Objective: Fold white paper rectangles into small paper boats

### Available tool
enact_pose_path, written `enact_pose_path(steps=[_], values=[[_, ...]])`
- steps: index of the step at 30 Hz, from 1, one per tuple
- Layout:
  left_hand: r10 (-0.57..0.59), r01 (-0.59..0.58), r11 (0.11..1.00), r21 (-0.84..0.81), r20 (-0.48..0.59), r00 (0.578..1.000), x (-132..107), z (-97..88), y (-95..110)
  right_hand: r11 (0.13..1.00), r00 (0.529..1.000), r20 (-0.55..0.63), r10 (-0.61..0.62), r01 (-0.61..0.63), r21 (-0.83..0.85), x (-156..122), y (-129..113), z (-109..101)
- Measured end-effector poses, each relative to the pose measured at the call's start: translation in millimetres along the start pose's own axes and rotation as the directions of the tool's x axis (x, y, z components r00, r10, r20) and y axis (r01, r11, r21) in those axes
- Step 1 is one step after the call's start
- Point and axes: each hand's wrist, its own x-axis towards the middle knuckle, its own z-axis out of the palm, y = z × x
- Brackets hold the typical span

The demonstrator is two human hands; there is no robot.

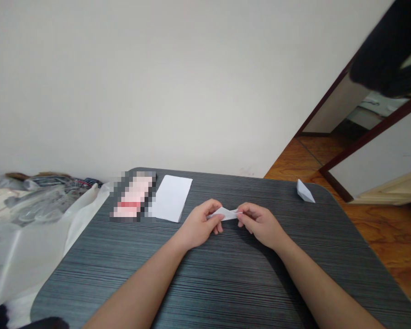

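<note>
Between my two hands is a small piece of folded white paper (228,213), held above the middle of the dark table. My left hand (202,224) pinches its left end, thumb on the near side. The right end narrows to a point, and my right hand (260,223) grips it between thumb and fingers. Part of the paper is hidden behind the fingertips. At the far right of the table rests a folded white paper boat (305,192), apart from both hands. Left of my left hand lies a stack of white paper sheets (173,198).
A blurred-out flat object (133,196) with a pink and red face lies at the table's (205,283) back left. Clear plastic bags (44,205) are heaped beyond the left edge. A pale wall (174,91) rises behind; wooden floor (390,233) and a doorway are on the right.
</note>
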Motion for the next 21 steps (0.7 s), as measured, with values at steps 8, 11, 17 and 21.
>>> enact_pose_path(steps=[8, 11, 17, 21], values=[[-0.031, 0.026, 0.981, 0.191, 0.024, 0.999, -3.0, -0.5, 4.3, 0.998, 0.999, 0.007, -0.033, 0.034, -0.048, 0.3, -4.7, 0.8], [-0.029, 0.028, 0.969, 0.246, 0.001, 1.0, -3.2, -1.0, 3.5, 0.999, 1.0, 0.016, -0.026, 0.026, -0.038, 0.2, -4.5, 2.4], [-0.026, 0.031, 0.965, 0.259, -0.025, 0.999, -2.3, -3.0, 2.4, 0.995, 0.989, -0.119, -0.088, 0.092, 0.026, 0.2, 1.9, 6.3], [-0.015, 0.023, 0.967, 0.255, -0.035, 0.999, -1.8, -3.4, 4.2, 0.974, 0.978, -0.094, -0.186, 0.171, -0.15, -0.3, 0.8, 3.3]])
